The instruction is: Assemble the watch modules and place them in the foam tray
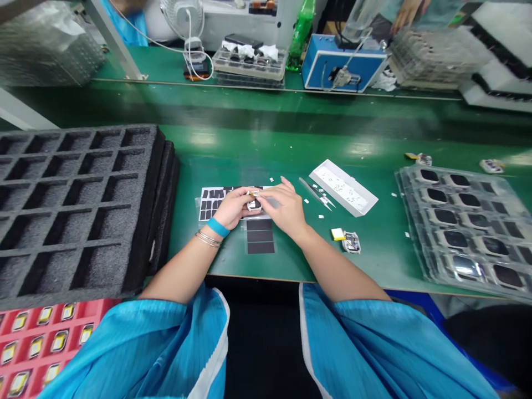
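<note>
A: What do the hands have?

B: The left hand point(235, 208), wearing a teal wristband, pinches a small white-and-black electronic module point(254, 204) in a narrow grip, above a white-backed sheet of dark rectangular pads point(214, 202).

A: And the right hand point(286, 209)?

B: It lies close over the module, but I cannot tell whether it grips.

A: What's nearby?

B: Slim steel tweezers point(316, 194) lie on the green bench point(374, 266), just beside a shallow white rectangular tray point(343, 187). Further right sits a clear plastic tray of dark-screened devices point(461, 221).
</note>
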`<action>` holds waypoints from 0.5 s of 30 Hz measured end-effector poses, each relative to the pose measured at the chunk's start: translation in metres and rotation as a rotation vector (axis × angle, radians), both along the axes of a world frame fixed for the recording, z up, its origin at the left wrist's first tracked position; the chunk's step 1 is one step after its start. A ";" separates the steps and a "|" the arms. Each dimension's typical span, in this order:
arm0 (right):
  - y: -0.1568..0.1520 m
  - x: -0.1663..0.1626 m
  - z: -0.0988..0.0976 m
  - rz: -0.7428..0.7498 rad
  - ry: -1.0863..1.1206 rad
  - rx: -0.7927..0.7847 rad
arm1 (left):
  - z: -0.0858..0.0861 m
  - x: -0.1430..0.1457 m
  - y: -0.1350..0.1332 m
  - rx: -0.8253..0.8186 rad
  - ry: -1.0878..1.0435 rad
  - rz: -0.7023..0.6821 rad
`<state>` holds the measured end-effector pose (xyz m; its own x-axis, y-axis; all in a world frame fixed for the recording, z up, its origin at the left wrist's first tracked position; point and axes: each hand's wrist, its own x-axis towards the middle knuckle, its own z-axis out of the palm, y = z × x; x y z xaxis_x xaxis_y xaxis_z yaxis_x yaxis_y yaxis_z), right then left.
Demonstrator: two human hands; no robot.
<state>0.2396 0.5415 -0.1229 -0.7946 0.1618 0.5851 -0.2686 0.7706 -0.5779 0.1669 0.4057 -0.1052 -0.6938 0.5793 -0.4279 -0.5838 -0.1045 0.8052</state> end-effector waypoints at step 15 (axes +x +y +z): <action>0.010 -0.006 -0.001 0.323 -0.369 -0.861 | -0.002 -0.003 -0.006 0.261 0.129 -0.047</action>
